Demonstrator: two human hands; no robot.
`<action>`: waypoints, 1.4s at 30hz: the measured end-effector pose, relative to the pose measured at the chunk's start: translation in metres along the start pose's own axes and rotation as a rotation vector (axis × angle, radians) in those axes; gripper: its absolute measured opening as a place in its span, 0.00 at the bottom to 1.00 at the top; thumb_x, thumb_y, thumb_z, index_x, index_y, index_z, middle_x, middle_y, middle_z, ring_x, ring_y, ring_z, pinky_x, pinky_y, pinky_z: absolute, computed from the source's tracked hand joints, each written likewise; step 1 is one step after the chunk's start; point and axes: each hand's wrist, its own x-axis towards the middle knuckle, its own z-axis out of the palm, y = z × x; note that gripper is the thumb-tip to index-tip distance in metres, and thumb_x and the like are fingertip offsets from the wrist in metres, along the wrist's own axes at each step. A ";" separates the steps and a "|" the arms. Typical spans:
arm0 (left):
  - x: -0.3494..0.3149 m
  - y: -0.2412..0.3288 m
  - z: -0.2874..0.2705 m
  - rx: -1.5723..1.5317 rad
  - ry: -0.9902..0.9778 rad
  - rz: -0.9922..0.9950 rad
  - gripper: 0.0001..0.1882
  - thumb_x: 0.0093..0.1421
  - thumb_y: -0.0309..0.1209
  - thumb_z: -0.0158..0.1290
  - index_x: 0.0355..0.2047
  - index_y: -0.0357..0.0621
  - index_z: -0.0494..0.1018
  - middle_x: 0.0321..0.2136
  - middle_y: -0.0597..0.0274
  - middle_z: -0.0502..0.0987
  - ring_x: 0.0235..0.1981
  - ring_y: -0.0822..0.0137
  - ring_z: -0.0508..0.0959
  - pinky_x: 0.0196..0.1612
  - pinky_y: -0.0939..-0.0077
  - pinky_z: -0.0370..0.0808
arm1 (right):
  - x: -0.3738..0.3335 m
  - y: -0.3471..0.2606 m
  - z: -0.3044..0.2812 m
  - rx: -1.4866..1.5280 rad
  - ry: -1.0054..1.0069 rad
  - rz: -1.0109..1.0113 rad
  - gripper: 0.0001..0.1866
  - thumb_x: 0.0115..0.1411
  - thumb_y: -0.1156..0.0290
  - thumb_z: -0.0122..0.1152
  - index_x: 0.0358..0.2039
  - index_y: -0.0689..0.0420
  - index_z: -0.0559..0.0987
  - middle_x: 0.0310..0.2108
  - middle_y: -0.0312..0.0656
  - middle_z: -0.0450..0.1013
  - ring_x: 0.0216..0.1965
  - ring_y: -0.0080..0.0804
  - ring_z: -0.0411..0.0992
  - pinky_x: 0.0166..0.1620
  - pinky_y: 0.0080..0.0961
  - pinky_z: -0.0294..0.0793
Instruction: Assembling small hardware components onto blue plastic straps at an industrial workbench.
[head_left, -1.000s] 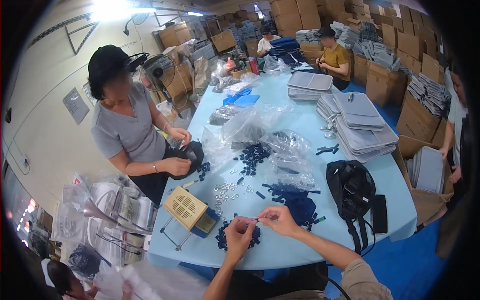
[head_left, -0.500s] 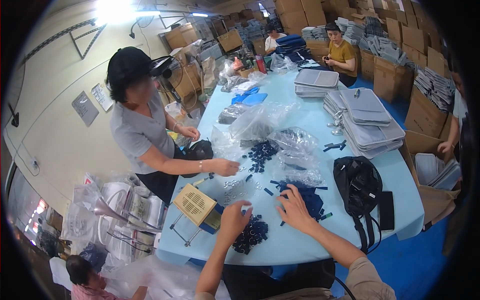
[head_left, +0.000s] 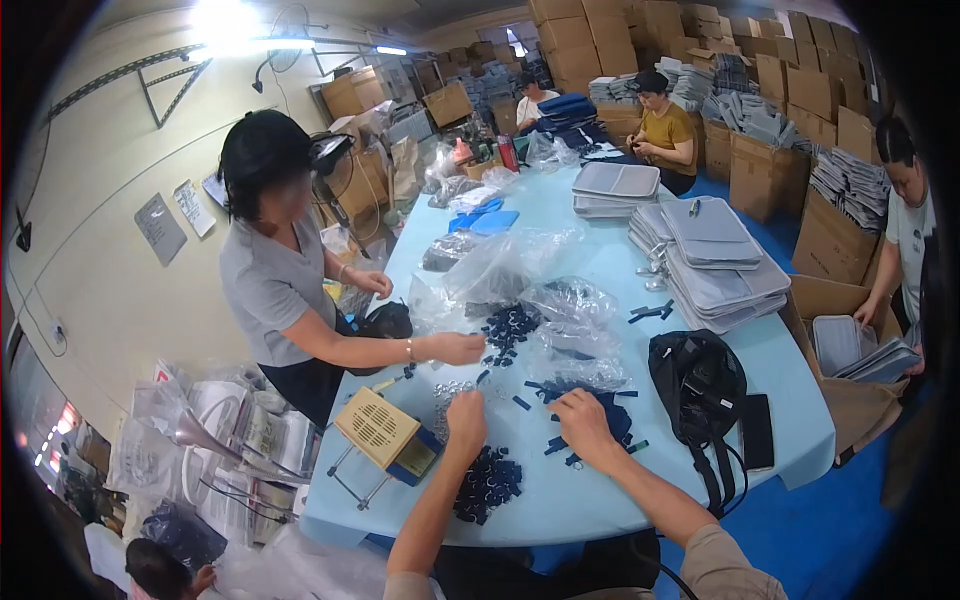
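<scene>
My left hand [head_left: 466, 420] is closed, fingertips pressed together at the near edge of some loose silver metal rings [head_left: 446, 395]. Anything in that pinch is too small to make out. To its right, my right hand [head_left: 583, 425] has its fingers drawn together at the left side of a heap of dark blue fabric strips [head_left: 612, 412]; what they grip is hidden. Just below my left hand lies a pile of small dark blue fabric loops with rings [head_left: 488, 484]. A similar pile of dark blue pieces [head_left: 508, 332] lies farther off, by a co-worker's hand [head_left: 455, 348].
A beige box-shaped device [head_left: 378, 428] on a metal stand is left of my left forearm. On the right sit a black backpack [head_left: 695, 385], a black flat case [head_left: 757, 430] and stacked grey padded cases [head_left: 725, 270]. Clear plastic bags [head_left: 575, 310] cover the middle. A co-worker [head_left: 280, 260] stands at left.
My left hand has moved from over the near pile toward the loose rings, its fingers closing. The right hand's spread fingers have come together at the strips. The whole view has shifted slightly.
</scene>
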 end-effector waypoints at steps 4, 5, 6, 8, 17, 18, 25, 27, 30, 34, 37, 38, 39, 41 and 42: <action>0.002 -0.017 0.010 -0.034 0.046 -0.035 0.02 0.54 0.18 0.51 0.26 0.35 0.73 0.30 0.41 0.77 0.36 0.41 0.80 0.36 0.50 0.78 | 0.012 -0.023 -0.014 0.306 0.191 0.064 0.13 0.52 0.85 0.62 0.38 0.61 0.84 0.31 0.43 0.75 0.34 0.38 0.75 0.37 0.28 0.77; 0.001 -0.030 0.015 -0.073 0.097 -0.038 0.03 0.53 0.18 0.51 0.28 0.34 0.75 0.31 0.38 0.77 0.35 0.40 0.80 0.36 0.52 0.79 | 0.014 -0.028 -0.014 0.504 0.211 0.171 0.12 0.56 0.84 0.62 0.40 0.61 0.84 0.31 0.43 0.75 0.32 0.34 0.76 0.35 0.25 0.78; 0.003 -0.030 0.013 -0.118 0.146 -0.030 0.05 0.53 0.18 0.51 0.30 0.34 0.77 0.31 0.36 0.78 0.34 0.39 0.80 0.36 0.53 0.79 | 0.013 -0.026 -0.012 0.494 0.210 0.175 0.12 0.56 0.84 0.62 0.40 0.61 0.84 0.31 0.43 0.75 0.32 0.34 0.76 0.35 0.25 0.78; 0.004 -0.029 0.012 -0.301 0.100 -0.031 0.07 0.54 0.18 0.53 0.34 0.33 0.78 0.33 0.38 0.80 0.34 0.44 0.82 0.37 0.59 0.80 | 0.011 -0.021 -0.005 0.814 0.238 0.412 0.11 0.61 0.83 0.60 0.44 0.62 0.83 0.31 0.38 0.75 0.33 0.26 0.77 0.37 0.20 0.79; -0.008 0.042 -0.035 -1.561 -0.273 -0.100 0.13 0.57 0.19 0.62 0.43 0.29 0.78 0.38 0.54 0.84 0.40 0.70 0.83 0.46 0.79 0.79 | 0.006 -0.010 0.010 1.229 0.141 0.663 0.14 0.64 0.79 0.61 0.51 0.65 0.79 0.37 0.43 0.80 0.40 0.27 0.80 0.45 0.20 0.79; -0.012 0.039 -0.034 -1.597 -0.256 -0.131 0.13 0.57 0.19 0.61 0.43 0.29 0.78 0.38 0.54 0.84 0.40 0.70 0.83 0.46 0.79 0.78 | 0.008 -0.013 0.010 1.246 0.144 0.676 0.14 0.64 0.78 0.61 0.50 0.65 0.78 0.36 0.43 0.80 0.39 0.27 0.80 0.46 0.20 0.78; -0.016 0.035 -0.027 -1.652 -0.267 -0.177 0.13 0.57 0.17 0.61 0.43 0.32 0.77 0.42 0.51 0.82 0.39 0.67 0.83 0.46 0.77 0.79 | 0.010 -0.014 0.004 1.209 0.066 0.714 0.11 0.64 0.79 0.61 0.46 0.65 0.79 0.36 0.43 0.80 0.39 0.26 0.79 0.47 0.21 0.78; -0.017 0.034 -0.026 -1.695 -0.281 -0.178 0.13 0.57 0.17 0.61 0.44 0.32 0.76 0.44 0.51 0.82 0.40 0.67 0.82 0.46 0.76 0.79 | 0.010 -0.017 0.003 1.249 0.061 0.716 0.10 0.63 0.79 0.61 0.46 0.65 0.80 0.36 0.43 0.80 0.39 0.27 0.80 0.47 0.21 0.78; -0.018 0.033 -0.013 -1.743 -0.300 -0.140 0.13 0.57 0.17 0.60 0.44 0.33 0.76 0.43 0.51 0.82 0.41 0.69 0.82 0.47 0.77 0.78 | 0.009 -0.017 0.004 1.289 0.024 0.702 0.11 0.63 0.79 0.61 0.46 0.64 0.80 0.36 0.41 0.80 0.39 0.26 0.80 0.46 0.21 0.78; -0.019 0.030 -0.011 -1.754 -0.320 -0.145 0.12 0.57 0.17 0.60 0.43 0.33 0.77 0.42 0.52 0.82 0.41 0.70 0.81 0.47 0.77 0.78 | 0.007 -0.019 0.003 1.296 -0.027 0.685 0.11 0.63 0.78 0.63 0.46 0.64 0.81 0.36 0.40 0.80 0.38 0.25 0.79 0.43 0.20 0.78; -0.019 0.030 -0.017 -1.692 -0.330 -0.186 0.11 0.57 0.18 0.61 0.41 0.33 0.79 0.41 0.53 0.83 0.39 0.71 0.82 0.47 0.78 0.78 | 0.008 -0.019 0.002 1.279 -0.008 0.729 0.11 0.62 0.77 0.63 0.46 0.64 0.81 0.36 0.40 0.80 0.36 0.24 0.79 0.43 0.19 0.78; -0.020 0.029 -0.018 -1.703 -0.320 -0.202 0.10 0.57 0.19 0.62 0.40 0.33 0.79 0.40 0.54 0.83 0.39 0.71 0.82 0.46 0.78 0.78 | 0.008 -0.018 0.002 1.280 -0.005 0.728 0.11 0.62 0.77 0.63 0.46 0.64 0.81 0.36 0.40 0.80 0.36 0.24 0.79 0.43 0.19 0.78; -0.020 0.029 -0.019 -1.714 -0.310 -0.219 0.09 0.57 0.19 0.62 0.40 0.33 0.80 0.39 0.55 0.83 0.38 0.71 0.82 0.46 0.79 0.78 | 0.009 -0.019 0.001 1.285 0.013 0.745 0.12 0.62 0.78 0.63 0.46 0.63 0.81 0.36 0.40 0.80 0.36 0.24 0.79 0.43 0.19 0.78; -0.020 0.030 -0.020 -1.750 -0.325 -0.230 0.10 0.57 0.20 0.62 0.40 0.33 0.80 0.38 0.55 0.83 0.38 0.72 0.82 0.45 0.79 0.78 | 0.009 -0.018 0.000 1.290 0.035 0.759 0.13 0.62 0.78 0.63 0.47 0.63 0.81 0.35 0.41 0.80 0.36 0.24 0.78 0.43 0.20 0.77; -0.021 0.029 -0.021 -1.786 -0.337 -0.245 0.10 0.57 0.21 0.62 0.40 0.33 0.80 0.38 0.55 0.83 0.37 0.72 0.82 0.45 0.78 0.78 | 0.009 -0.018 0.000 1.292 0.029 0.763 0.13 0.62 0.78 0.63 0.47 0.63 0.81 0.35 0.40 0.80 0.36 0.24 0.78 0.43 0.20 0.77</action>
